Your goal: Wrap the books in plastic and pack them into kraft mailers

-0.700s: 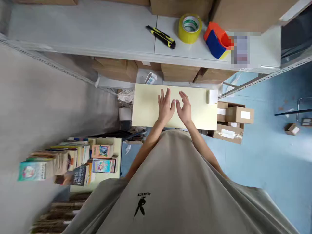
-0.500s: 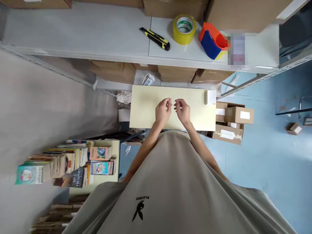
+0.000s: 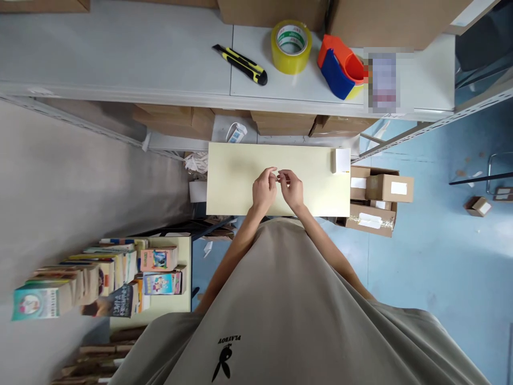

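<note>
Currently, your left hand (image 3: 263,190) and right hand (image 3: 292,190) are curled, close together; whether they pinch anything, I cannot tell | pale tabletop (image 3: 320,200) lies below, white box (image 3: 342,160) at its far right corner | move gently, both hands level.

On the table (image 3: 228,184), before the shelf (image 3: 140,59), a box (image 3: 342,160) lies right of the hands (image 3: 264,191).

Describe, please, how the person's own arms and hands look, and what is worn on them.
The left hand and the right hand are bare, with nothing visibly worn. The forearms are uncovered too, beyond wide, loose grey-beige sleeves.
</note>
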`<state>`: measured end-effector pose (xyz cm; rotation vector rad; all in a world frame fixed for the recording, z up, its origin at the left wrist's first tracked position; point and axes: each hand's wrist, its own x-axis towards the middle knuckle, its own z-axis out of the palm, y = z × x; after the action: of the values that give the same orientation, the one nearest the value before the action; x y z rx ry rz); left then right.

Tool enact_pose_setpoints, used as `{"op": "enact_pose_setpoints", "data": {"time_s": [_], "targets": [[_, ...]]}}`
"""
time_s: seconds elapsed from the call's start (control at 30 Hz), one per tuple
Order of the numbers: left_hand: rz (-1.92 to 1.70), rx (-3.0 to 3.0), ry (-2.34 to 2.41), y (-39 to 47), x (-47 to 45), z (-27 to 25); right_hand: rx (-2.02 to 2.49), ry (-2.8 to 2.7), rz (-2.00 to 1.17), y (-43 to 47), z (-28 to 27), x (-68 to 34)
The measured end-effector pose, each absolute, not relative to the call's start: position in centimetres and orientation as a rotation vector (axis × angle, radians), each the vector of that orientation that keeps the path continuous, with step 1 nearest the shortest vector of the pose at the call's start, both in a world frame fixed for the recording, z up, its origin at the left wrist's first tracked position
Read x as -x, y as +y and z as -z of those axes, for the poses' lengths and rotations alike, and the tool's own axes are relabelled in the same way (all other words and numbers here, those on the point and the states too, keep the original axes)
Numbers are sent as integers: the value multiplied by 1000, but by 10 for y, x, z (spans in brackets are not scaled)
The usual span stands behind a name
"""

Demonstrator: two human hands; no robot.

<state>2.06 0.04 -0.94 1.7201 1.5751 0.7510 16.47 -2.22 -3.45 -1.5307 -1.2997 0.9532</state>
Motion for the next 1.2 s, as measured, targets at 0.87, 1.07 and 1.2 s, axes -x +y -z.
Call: {"op": "enact_pose_setpoints", "data": {"time_s": [0.87, 1.07, 1.2], "targets": [[-871, -1841, 1429, 8, -30, 49, 1637, -1121, -954, -18, 23, -167], [-845, -1844, 1427, 1, -39, 41, 1634, -1086, -941, -27, 22, -174], [-834, -1831, 1431, -3, -48, 37, 1637, -1055, -936, -32, 21, -182]]}}
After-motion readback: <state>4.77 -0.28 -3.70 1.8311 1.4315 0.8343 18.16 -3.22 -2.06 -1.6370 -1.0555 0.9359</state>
